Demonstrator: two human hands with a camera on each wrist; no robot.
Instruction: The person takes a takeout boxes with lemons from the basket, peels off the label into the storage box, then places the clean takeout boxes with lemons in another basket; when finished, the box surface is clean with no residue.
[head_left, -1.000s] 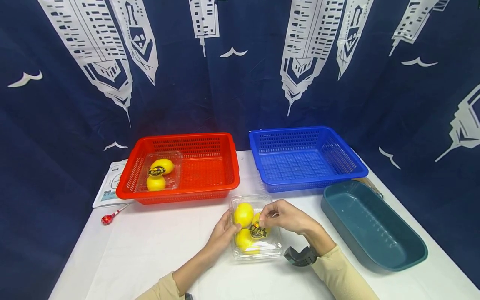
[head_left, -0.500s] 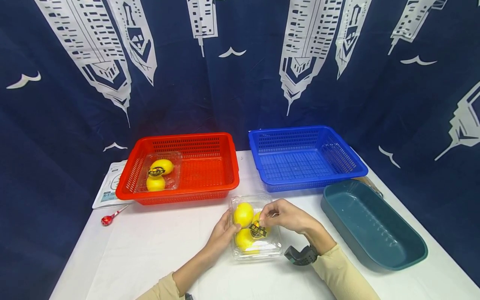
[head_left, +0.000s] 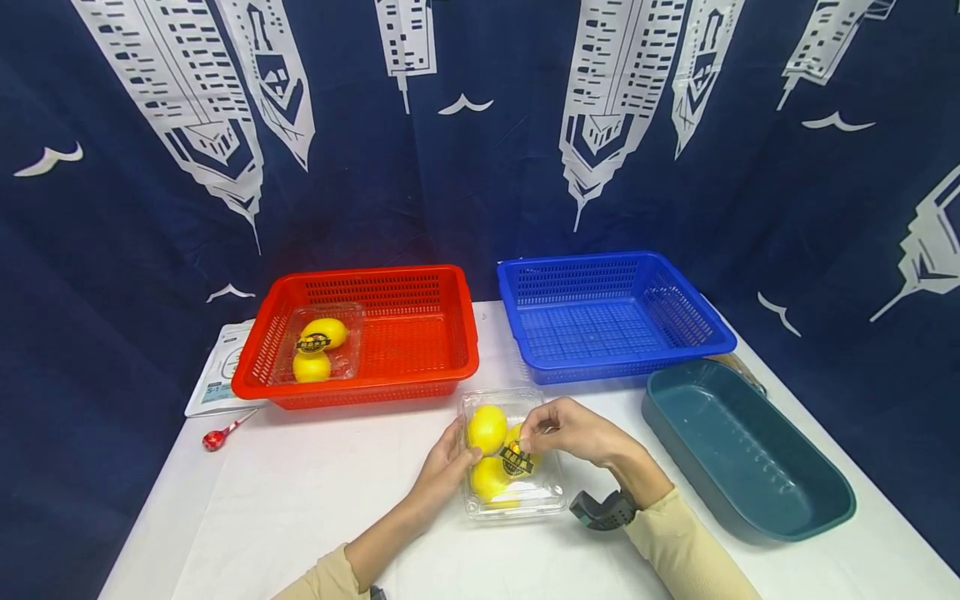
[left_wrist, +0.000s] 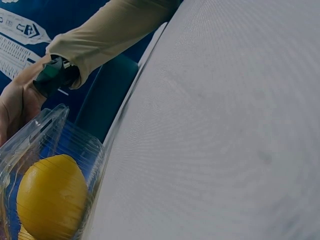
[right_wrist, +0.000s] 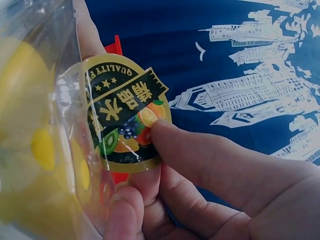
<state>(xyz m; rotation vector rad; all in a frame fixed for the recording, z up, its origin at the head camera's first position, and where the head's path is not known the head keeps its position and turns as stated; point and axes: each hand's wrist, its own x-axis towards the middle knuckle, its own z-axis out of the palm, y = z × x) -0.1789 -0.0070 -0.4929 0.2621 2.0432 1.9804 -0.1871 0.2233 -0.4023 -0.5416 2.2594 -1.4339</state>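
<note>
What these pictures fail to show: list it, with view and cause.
Head: much of the lemon under the sticker, covered by it and the right hand.
Head: part of the paper, covered by the red basket.
Head: what the brown item is, partly hidden by the teal tub and blue basket.
Left wrist: part of the right hand, cut off by the left edge.

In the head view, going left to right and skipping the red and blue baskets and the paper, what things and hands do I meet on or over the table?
Red lollipop → left hand → clear plastic container → right hand → dark teal tray.
</note>
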